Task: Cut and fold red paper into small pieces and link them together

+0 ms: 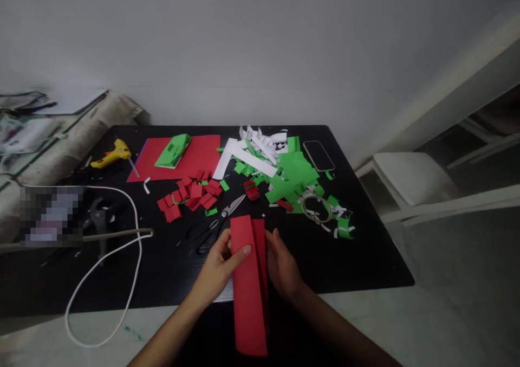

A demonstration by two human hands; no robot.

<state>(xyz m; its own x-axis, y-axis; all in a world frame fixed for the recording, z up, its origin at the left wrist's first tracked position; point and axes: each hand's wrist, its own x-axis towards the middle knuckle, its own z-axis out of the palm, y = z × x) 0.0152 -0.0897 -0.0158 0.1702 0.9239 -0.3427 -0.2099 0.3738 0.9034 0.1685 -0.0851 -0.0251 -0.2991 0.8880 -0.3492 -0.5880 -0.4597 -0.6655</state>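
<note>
A long red paper strip [247, 296], folded lengthwise into two layers, stands upright over the table's front edge. My left hand [219, 264] is closed on its left side, thumb flat on the front layer and fingers behind. Beside the right edge of the back layer is my right hand [284, 266], open, its fingers stretched upward and its thumb off the paper; fingertips are partly hidden at that edge. Black-handled scissors [215, 223] lie partly open just beyond my left hand. Small folded red paper pieces [195, 193] lie in a heap behind them.
On the black table [333, 264] are green paper scraps [294, 174], white paper strips [254, 158], a phone [319, 156] and a tape ring [317, 209]. A green folded stack [174, 151] rests on a red sheet [203, 155]. Left are a yellow glue gun [114, 154] and white cable [136, 269].
</note>
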